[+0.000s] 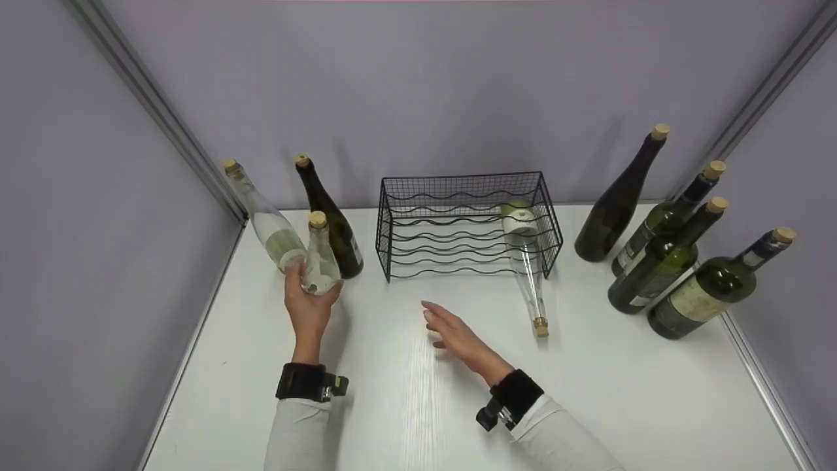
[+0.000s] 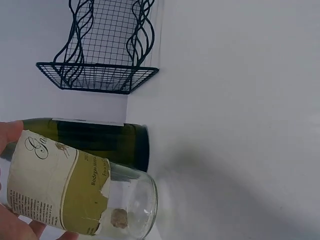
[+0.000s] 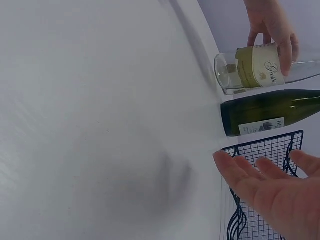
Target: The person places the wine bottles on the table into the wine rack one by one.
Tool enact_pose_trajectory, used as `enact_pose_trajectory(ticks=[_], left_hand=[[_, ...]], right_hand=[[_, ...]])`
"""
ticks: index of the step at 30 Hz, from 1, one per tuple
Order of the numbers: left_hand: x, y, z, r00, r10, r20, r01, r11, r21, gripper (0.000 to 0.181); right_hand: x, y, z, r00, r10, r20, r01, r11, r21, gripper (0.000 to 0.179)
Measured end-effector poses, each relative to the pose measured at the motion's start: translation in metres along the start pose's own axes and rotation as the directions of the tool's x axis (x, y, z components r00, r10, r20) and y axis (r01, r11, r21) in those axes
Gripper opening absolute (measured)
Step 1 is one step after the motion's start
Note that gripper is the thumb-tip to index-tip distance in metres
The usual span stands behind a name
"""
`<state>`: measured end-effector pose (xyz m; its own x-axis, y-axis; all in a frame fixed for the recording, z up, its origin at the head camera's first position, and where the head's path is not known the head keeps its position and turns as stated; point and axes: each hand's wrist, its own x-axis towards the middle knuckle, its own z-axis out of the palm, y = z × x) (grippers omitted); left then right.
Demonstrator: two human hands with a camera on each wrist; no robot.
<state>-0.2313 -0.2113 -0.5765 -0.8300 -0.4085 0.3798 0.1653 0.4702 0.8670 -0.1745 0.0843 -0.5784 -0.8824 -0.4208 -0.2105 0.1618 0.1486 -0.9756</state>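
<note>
My left hand grips a clear, corked glass bottle above the left part of the table. In the left wrist view that bottle has a torn cream-and-olive label and a brown lump inside near its base. Beside it stand another clear bottle and a dark green bottle. My right hand hovers in front of the wire rack, fingers extended and holding nothing. In the rack's right side lies a clear bottle, its corked neck toward me.
At the right stand several corked dark bottles, among them a tall plain one and one with a cream label. Grey panels enclose the white table at the back and both sides.
</note>
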Motion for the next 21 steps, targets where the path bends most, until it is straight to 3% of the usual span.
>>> enact_pose_trajectory(ticks=[5, 9, 16, 21], left_hand=[[-0.009, 0.005, 0.002, 0.994, 0.109, 0.029, -0.111, 0.990, 0.081, 0.074], [-0.016, 0.007, 0.004, 0.977, 0.202, 0.072, -0.210, 0.967, 0.147, 0.074], [-0.024, 0.011, 0.010, 0.952, 0.275, 0.133, -0.299, 0.927, 0.226, 0.076], [-0.028, 0.008, 0.012, 0.917, 0.364, 0.165, -0.396, 0.884, 0.249, 0.077]], right_hand=[[-0.002, -0.005, -0.004, 0.999, 0.005, 0.033, -0.008, 0.995, 0.101, 0.067], [-0.004, -0.011, -0.007, 0.998, 0.013, 0.057, -0.023, 0.982, 0.186, 0.067], [-0.004, -0.022, -0.011, 0.996, 0.041, 0.084, -0.065, 0.950, 0.305, 0.072], [-0.005, -0.030, -0.016, 0.992, 0.022, 0.123, -0.070, 0.914, 0.401, 0.074]])
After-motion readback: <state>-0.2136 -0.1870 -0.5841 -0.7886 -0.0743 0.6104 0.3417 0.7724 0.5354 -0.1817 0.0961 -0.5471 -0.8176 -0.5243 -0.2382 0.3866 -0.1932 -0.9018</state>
